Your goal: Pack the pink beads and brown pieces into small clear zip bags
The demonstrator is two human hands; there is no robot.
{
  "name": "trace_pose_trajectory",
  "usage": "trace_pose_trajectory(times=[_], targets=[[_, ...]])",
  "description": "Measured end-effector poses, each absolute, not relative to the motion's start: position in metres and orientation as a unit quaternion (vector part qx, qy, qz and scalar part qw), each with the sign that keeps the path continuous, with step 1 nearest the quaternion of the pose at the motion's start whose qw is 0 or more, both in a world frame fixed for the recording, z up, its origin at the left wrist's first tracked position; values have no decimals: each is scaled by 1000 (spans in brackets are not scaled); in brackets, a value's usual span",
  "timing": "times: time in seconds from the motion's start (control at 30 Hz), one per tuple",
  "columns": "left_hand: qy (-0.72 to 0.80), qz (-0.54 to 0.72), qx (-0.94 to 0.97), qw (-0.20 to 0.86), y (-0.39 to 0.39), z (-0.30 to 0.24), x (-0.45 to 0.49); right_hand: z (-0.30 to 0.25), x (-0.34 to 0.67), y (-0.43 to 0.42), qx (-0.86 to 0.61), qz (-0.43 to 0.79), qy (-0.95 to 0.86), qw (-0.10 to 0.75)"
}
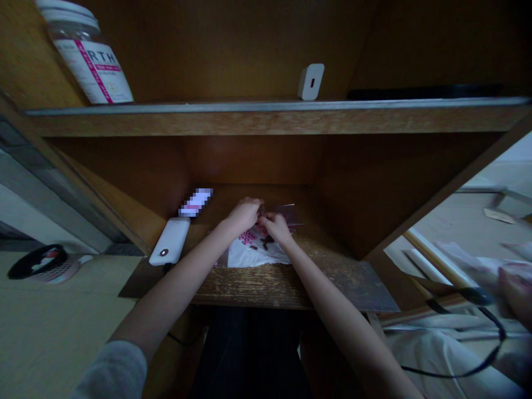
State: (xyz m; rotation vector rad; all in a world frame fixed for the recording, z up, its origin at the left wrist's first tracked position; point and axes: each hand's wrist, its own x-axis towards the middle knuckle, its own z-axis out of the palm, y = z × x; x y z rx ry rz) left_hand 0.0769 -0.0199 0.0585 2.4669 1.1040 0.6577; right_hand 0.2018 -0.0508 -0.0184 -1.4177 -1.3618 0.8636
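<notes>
My left hand point(247, 214) and my right hand point(275, 225) meet over a white tissue point(245, 258) on the wooden shelf. Fingers of both are pinched together around a small brown thing point(261, 211) whose kind I cannot make out. On the tissue lies a cluster of small pink beads point(248, 238). To its right are a few dark brown pieces point(266, 241), partly under my right hand. A clear plastic sheet or bag point(287, 211) sits just behind my right hand.
A white power bank point(170, 241) and a blurred-out bright screen point(196, 202) lie left. On the upper shelf point(249, 119) stand a labelled jar point(93, 64) and a white charger plug point(311, 82). A basket point(45, 265) is at floor left; a blurred hand point(515, 293) shows far right.
</notes>
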Motion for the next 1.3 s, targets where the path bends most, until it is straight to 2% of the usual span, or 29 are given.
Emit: trace_pose_trajectory(times=[0.13,0.37,0.53,0.63,0.73,0.9,1.03,1.13,1.2,1.3], targets=[[390,242,868,189,-13,63,81,-16,201,-51,-555,424,-519,493],[360,294,862,200,-13,64,74,-7,202,-55,-549,449,-496,501],[366,353,824,250,-15,55,53,-4,210,-56,-574,343,-552,497],[291,291,875,256,-23,48,41,-1,213,-58,-577,285,-598,477],[287,249,895,233,-31,41,41,2,213,-61,-576,233,-654,432],[283,265,896,216,-31,35,54,6,212,-68,-588,180,-686,389],[293,326,871,222,-25,33,56,8,213,-69,-558,183,-670,454],[321,426,820,206,-17,29,46,9,215,-67,-539,201,-646,502],[351,500,775,162,-10,24,37,8,218,-66,-533,218,-671,467],[380,558,727,125,2,14,22,5,221,-67,-546,203,-747,320]])
